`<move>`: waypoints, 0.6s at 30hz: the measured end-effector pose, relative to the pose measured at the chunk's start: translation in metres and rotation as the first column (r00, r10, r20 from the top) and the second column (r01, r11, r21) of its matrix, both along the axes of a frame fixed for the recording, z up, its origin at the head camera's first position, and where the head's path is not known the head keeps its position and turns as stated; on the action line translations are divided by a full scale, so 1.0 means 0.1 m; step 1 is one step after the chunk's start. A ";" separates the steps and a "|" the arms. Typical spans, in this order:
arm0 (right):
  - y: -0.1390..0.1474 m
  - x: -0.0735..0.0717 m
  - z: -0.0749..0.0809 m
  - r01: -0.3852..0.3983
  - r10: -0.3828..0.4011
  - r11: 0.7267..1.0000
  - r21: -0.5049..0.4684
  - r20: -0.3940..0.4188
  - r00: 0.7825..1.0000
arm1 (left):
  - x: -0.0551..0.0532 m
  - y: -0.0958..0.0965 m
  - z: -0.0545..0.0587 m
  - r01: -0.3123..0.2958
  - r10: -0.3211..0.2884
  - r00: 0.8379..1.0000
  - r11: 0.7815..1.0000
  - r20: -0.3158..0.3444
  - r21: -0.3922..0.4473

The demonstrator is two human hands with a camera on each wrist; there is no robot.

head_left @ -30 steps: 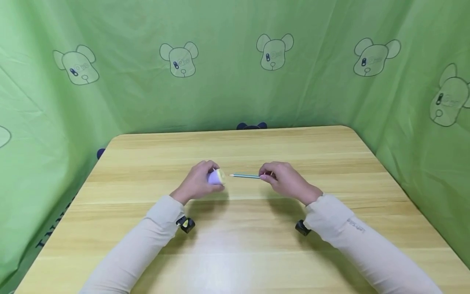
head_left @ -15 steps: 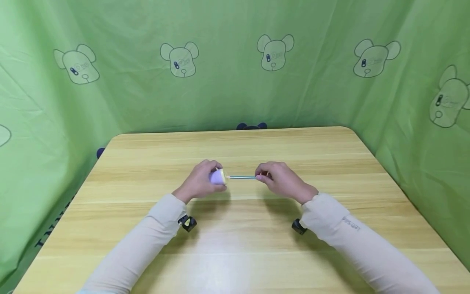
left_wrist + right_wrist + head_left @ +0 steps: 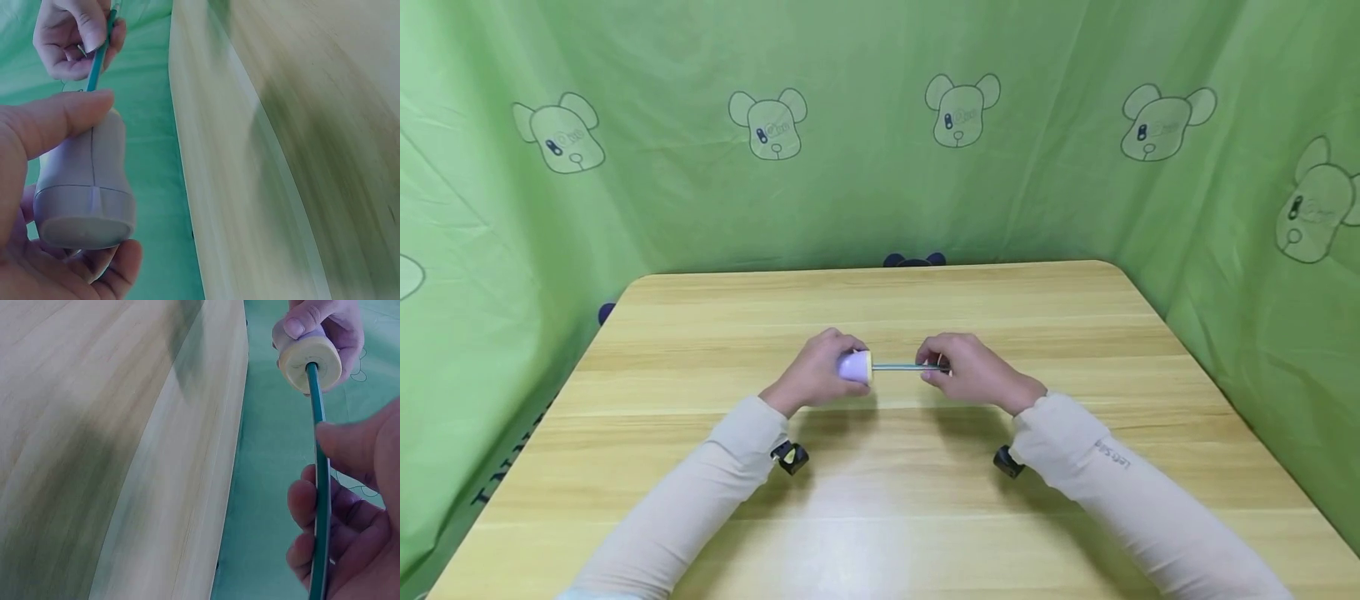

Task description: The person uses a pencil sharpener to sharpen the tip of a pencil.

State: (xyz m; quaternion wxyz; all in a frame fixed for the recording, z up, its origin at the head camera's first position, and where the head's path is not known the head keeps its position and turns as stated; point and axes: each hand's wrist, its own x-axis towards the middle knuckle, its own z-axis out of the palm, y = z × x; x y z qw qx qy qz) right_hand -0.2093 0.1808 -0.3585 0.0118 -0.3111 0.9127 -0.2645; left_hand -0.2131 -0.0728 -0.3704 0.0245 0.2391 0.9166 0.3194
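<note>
My left hand (image 3: 816, 373) grips a lilac pencil sharpener (image 3: 853, 367) with a pale yellow end. Its thumb lies across the sharpener body in the left wrist view, with the fingers curled beneath. A teal striped pencil (image 3: 319, 462) is pinched between the thumb and fingers of my right hand (image 3: 977, 371). The pencil's front end sits inside the round hole in the sharpener's yellow face (image 3: 322, 359), so its tip is hidden. Both things are held in the air above the table, the pencil roughly level.
Beneath the hands is a wood-grain table (image 3: 865, 483) with rounded far corners. A green curtain (image 3: 865, 192) printed with bear heads hangs behind it and along both sides. Small black cameras (image 3: 790, 457) are strapped at the wrists.
The pencil's point was apart from the sharpener, then reached its hole, and now is inside. My left hand has shifted slightly right; my right hand has moved slightly left.
</note>
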 end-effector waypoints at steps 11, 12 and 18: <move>0.06 -0.01 -0.07 0.022 -0.024 1.000 -0.016 -0.210 0.977 | 0.03 -0.03 0.03 -0.008 0.008 1.000 1.000 -0.009 -0.006; 0.07 -0.01 -0.08 0.025 -0.028 1.000 -0.014 -0.235 0.972 | 0.03 -0.03 0.03 -0.009 0.009 1.000 1.000 -0.008 -0.005; 0.12 -0.04 -0.16 0.022 -0.036 0.999 -0.046 -0.322 0.946 | 0.04 -0.03 0.05 -0.028 0.028 1.000 1.000 0.001 -0.015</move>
